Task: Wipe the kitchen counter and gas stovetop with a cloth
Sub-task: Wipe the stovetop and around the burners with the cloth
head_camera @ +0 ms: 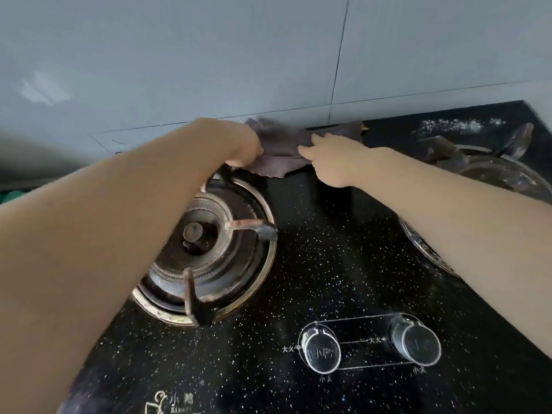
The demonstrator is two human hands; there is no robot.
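A greyish-purple cloth (280,150) lies spread at the back edge of the black speckled gas stovetop (328,234), against the grey tiled wall. My left hand (242,144) grips the cloth's left side, its fingers hidden under the wrist. My right hand (331,158) holds the cloth's right side, thumb and fingers pressed on it. Both forearms reach across the stovetop, the left one over the left burner (209,252).
Two silver knobs (321,349) (416,342) sit at the front of the stovetop. The right burner (501,171) lies behind my right forearm. White specks (457,125) dust the far right corner. The grey tiled wall (268,55) stands directly behind.
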